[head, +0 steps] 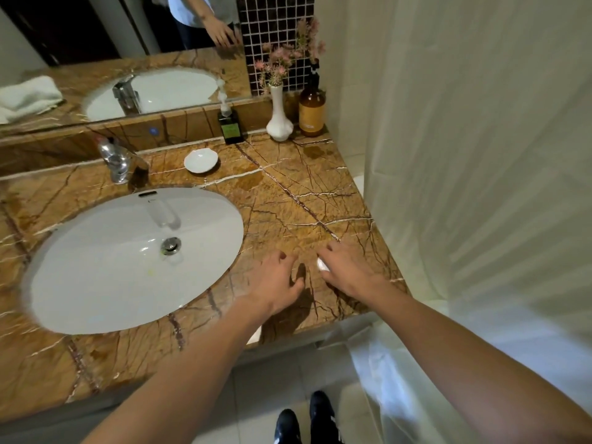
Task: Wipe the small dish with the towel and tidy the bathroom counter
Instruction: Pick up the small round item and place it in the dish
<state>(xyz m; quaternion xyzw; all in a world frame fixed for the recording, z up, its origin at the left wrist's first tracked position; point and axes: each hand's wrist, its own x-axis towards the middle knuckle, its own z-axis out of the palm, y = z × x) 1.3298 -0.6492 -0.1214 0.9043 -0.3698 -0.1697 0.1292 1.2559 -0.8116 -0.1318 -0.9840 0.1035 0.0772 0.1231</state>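
Observation:
The small white dish [201, 160] sits empty on the brown marble counter [288, 193], behind the sink's right side. A folded white towel [28, 96] shows only as a reflection in the mirror, at the far left. Both hands hover over the counter's front right corner, far from the dish. My left hand [278, 280] has loosely curled fingers with fingertips near the marble and holds nothing. My right hand [347, 270] pinches a small white object [321, 265] between thumb and fingers; what it is I cannot tell.
An oval white sink [96, 283] with a chrome tap [117, 160] fills the left. Along the back wall stand a dark pump bottle [230, 126], a white vase of pink flowers [279, 120] and an amber bottle [311, 113]. A white shower curtain [480, 155] hangs right of the counter edge.

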